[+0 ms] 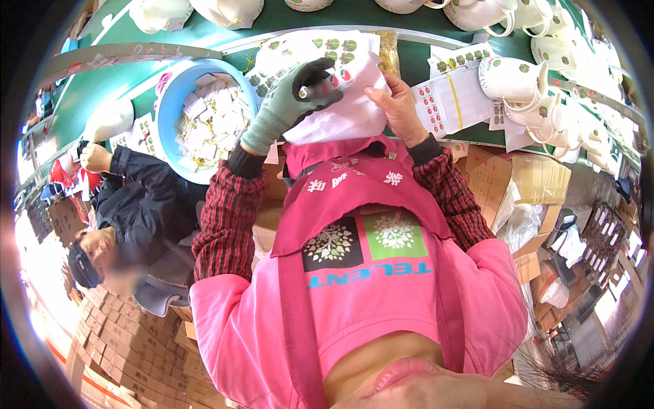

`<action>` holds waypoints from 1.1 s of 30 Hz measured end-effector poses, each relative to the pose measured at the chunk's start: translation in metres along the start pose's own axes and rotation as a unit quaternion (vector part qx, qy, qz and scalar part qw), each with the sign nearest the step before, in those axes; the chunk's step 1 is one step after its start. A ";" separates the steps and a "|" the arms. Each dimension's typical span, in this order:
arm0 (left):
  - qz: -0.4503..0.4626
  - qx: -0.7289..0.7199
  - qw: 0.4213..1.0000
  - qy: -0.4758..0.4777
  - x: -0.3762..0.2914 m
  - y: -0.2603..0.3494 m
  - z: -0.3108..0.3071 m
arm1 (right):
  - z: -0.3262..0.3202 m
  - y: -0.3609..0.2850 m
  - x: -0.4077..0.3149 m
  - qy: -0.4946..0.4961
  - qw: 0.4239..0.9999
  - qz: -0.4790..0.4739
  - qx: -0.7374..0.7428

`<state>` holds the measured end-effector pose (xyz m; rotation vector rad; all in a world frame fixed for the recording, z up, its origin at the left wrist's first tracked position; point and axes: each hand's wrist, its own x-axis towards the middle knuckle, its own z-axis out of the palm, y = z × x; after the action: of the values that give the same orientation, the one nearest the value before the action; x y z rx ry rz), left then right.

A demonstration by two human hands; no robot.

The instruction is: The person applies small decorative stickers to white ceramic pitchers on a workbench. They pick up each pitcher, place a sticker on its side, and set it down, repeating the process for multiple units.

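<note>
My left hand (286, 102), in a grey-green glove with black palm and fingertips, curls over the left part of a white sheet of stickers (352, 110). Red and green round stickers show just beside its fingertips. The glove's palm side is blurred, so I cannot tell whether something small is pinched there. Bare, my right hand (398, 107) grips the sheet's right edge between thumb and fingers. Beneath and beyond lie more sheets with dark green stickers (337, 48). To the right, a stack of sticker sheets (449, 105) has a yellow band around it.
A light blue basin (166, 122) of paper tags with gold cords (214, 117) stands left. White ceramic mugs (506, 79) crowd the right; more ceramic ware (225, 10) lines the green table (286, 28). A metal rail (127, 53) crosses it. A seated person (148, 199) and cardboard boxes (122, 347) are left.
</note>
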<state>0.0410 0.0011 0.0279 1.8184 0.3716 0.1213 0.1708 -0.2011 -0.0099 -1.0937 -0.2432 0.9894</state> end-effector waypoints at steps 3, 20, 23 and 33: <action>-0.043 0.009 0.999 -0.026 0.002 0.004 -0.007 | 0.001 -0.006 -0.003 -0.015 0.999 -0.002 -0.039; -0.089 0.030 0.985 -0.142 0.025 -0.023 -0.023 | 0.032 -0.051 0.026 -0.075 0.709 -0.361 -0.602; -0.106 0.005 0.976 -0.190 0.043 -0.052 -0.031 | 0.026 -0.047 0.026 -0.078 0.773 -0.351 -0.523; 0.046 0.686 0.724 0.061 0.163 -0.117 -0.262 | 0.004 -0.008 0.014 0.044 0.991 -0.047 -0.116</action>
<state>0.1012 0.3204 -0.0285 3.3367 0.5170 0.0104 0.1809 -0.1885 -0.0050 -1.3226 -0.3423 0.8405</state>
